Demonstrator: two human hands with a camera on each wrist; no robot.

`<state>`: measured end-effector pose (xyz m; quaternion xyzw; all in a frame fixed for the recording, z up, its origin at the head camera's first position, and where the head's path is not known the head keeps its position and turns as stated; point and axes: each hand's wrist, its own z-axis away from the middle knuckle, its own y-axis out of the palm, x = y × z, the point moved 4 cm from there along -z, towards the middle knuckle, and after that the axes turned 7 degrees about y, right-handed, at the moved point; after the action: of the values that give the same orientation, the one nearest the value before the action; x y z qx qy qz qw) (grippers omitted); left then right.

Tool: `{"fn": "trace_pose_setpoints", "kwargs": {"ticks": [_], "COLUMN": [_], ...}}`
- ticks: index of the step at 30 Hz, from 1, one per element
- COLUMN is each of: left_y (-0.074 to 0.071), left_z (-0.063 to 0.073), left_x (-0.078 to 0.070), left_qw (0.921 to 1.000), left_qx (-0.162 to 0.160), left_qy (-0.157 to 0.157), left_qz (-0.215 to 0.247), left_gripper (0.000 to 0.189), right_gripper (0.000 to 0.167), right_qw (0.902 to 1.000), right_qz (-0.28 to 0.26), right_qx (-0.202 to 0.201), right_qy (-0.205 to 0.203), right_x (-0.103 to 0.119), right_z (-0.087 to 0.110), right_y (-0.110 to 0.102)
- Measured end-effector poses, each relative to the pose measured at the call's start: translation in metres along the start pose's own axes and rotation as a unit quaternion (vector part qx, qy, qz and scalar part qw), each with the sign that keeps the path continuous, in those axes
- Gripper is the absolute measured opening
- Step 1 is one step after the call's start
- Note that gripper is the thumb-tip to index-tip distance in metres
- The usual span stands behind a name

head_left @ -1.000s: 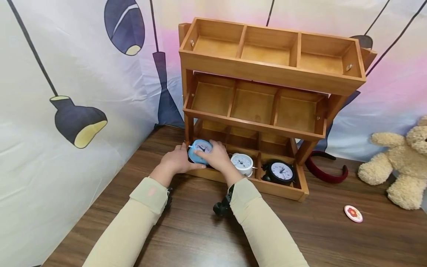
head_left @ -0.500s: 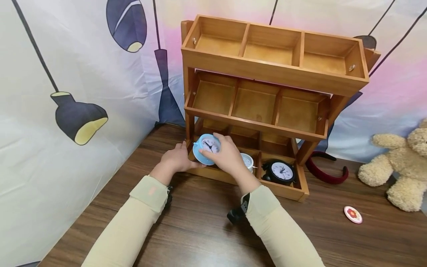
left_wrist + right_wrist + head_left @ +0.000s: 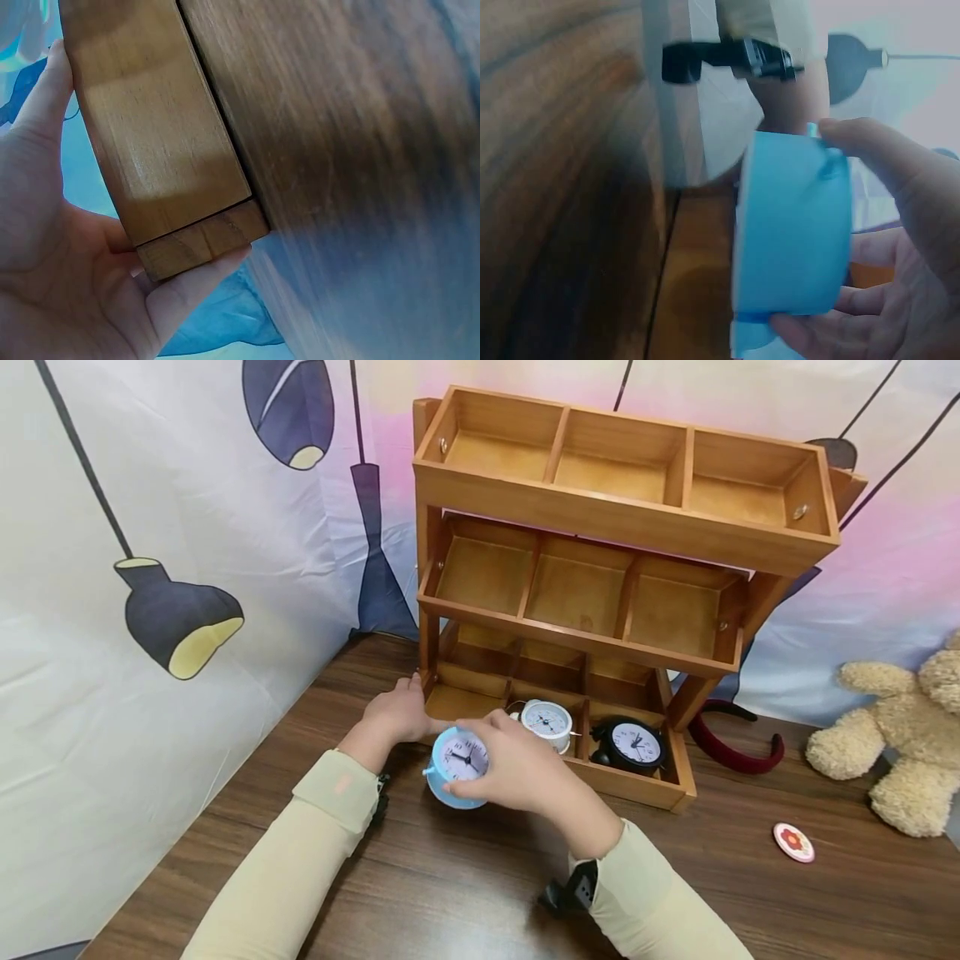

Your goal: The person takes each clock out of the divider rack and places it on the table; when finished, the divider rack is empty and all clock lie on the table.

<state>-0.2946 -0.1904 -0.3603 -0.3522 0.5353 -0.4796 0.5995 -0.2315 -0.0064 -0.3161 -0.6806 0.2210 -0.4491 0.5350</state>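
My right hand point(image 3: 521, 764) holds a light blue alarm clock point(image 3: 459, 793) by its sides, above the table in front of a three-tier wooden rack point(image 3: 622, 508). The right wrist view shows the clock's blue case point(image 3: 791, 225) between thumb and fingers. At the rack's lower left corner is my left hand point(image 3: 396, 714). In the left wrist view its thumb and fingers grip the end of the rack's bottom tray point(image 3: 161, 150). A white alarm clock point(image 3: 546, 720) sits in that tray's middle compartment, a black alarm clock point(image 3: 633, 745) in the right one.
Right of the rack lie a dark red headband point(image 3: 738, 760) and a round flower badge point(image 3: 793, 842). A teddy bear point(image 3: 892, 735) sits at the far right. Patterned cloth point(image 3: 180, 777) hangs behind and to the left of the wooden table point(image 3: 420, 893).
The blue clock has come up out of the tray's left compartment and forward over the table in my right hand. My left hand stays at the rack's corner.
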Motion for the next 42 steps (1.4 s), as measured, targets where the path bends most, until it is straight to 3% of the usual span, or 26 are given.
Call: {"fn": "trace_pose_setpoints", "kwargs": {"ticks": [7,13,19,29,42], "left_y": [0.000,0.000,0.001,0.002,0.001], "left_z": [0.002,0.003,0.002,0.002,0.003], "left_x": [-0.002,-0.004,-0.004,-0.002,-0.003], "left_qw": [1.0000,1.0000,1.0000,0.9999,0.9999], "left_qx": [-0.003,-0.002,-0.004,-0.010,-0.012], "left_qy": [-0.001,-0.001,0.002,0.002,0.001], "left_qz": [-0.004,-0.008,-0.006,-0.008,-0.007], "left_gripper": [0.125,0.124,0.123,0.125,0.124], "right_gripper": [0.084,0.083,0.083,0.084,0.088], "right_qw": [0.9969,0.9926,0.9859,0.9857,0.9896], "right_qz": [0.060,0.088,0.128,0.126,0.084], "right_qx": [0.014,0.059,0.069,0.069,0.078], "right_qy": [-0.050,-0.060,-0.082,-0.088,-0.086], "right_x": [0.014,0.024,0.032,0.039,0.031], "right_z": [0.008,0.008,0.006,0.004,0.006], "right_y": [0.017,0.036,0.051,0.057,0.055]}}
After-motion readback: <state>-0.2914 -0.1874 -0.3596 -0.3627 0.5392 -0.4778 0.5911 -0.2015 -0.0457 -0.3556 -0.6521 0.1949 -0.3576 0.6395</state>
